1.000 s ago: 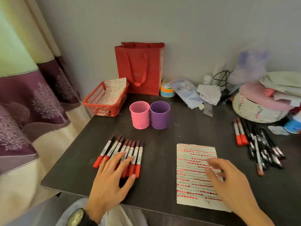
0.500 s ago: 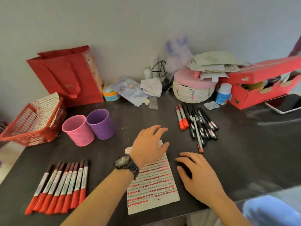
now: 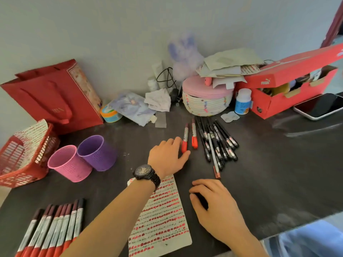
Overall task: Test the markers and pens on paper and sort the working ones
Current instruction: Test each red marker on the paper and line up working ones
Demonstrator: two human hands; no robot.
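The dark desk (image 3: pixel 278 164) carries scribbled paper (image 3: pixel 163 219) at 6 o'clock, a marker row (image 3: pixel 55 225) at 7 and a heap of pens (image 3: pixel 217 141) at 1. The right hand (image 3: pixel 217 206) lies palm down at 5, loosely curled, holding nothing. The left hand (image 3: pixel 167 156) brackets a red marker (image 3: pixel 185 136) (its cap end) at 12, thumb and forefinger either side. Whether they actually pinch it, I cannot tell.

A red gift bag (image 3: pixel 50 97) stands beyond and left of the left hand (image 3: pixel 167 156); beyond and right of it sit a lidded woven basket (image 3: pixel 206 105), a red shoebox (image 3: pixel 269 103) and a phone (image 3: pixel 323 106).
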